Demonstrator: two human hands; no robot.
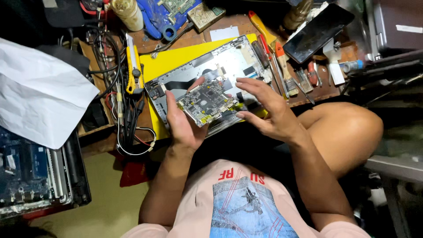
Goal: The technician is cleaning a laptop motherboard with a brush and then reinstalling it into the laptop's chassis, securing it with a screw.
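Circuit board [207, 102], light, stiff and fragile, sits clamped by its edges in the left hand [183, 123] grip; right hand [264, 108] beside it, fingers apart, best held edgewise

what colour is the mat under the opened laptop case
Bright yellow mat, under the silver laptop case; head view.

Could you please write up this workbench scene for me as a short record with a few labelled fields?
Setting: cluttered wooden workbench seen from above
Left hand: left hand holds a small circuit board by its edge
Right hand: right hand open, fingers spread beside the board
Under the board: opened silver device shell lying on a yellow mat
Right of shell: screwdrivers and a dark phone
Left of shell: yellow utility knife, black cables, white paper
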